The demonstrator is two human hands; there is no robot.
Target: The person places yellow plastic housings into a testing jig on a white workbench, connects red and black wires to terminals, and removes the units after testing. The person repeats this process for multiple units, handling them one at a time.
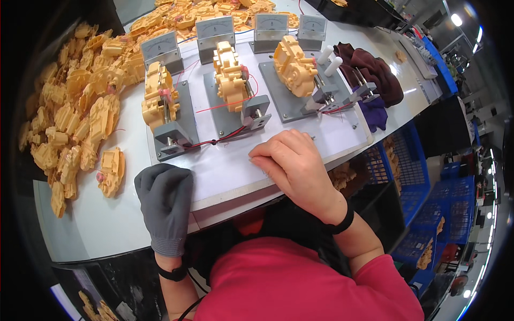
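My left hand [164,200], in a grey knit glove, rests at the table's front edge with its fingers curled in. Bare, my right hand [289,166] lies on the white board [235,171], thumb and fingers drawn together; nothing shows in either hand. Beyond them stand three grey test fixtures, each carrying a yellow plastic gear housing: the left housing [159,96], the middle housing [229,77] and the right housing [295,67]. Neither hand touches a fixture. Closest to my left hand is the left fixture's base [174,134]. Red and black wires [214,142] run between the fixtures.
Several analog meters [215,35] line the back of the board. A large heap of yellow housings [80,101] covers the left, with one loose housing [111,172] nearer me. At right lie a dark cloth [377,75] and blue crates [409,166] below table level.
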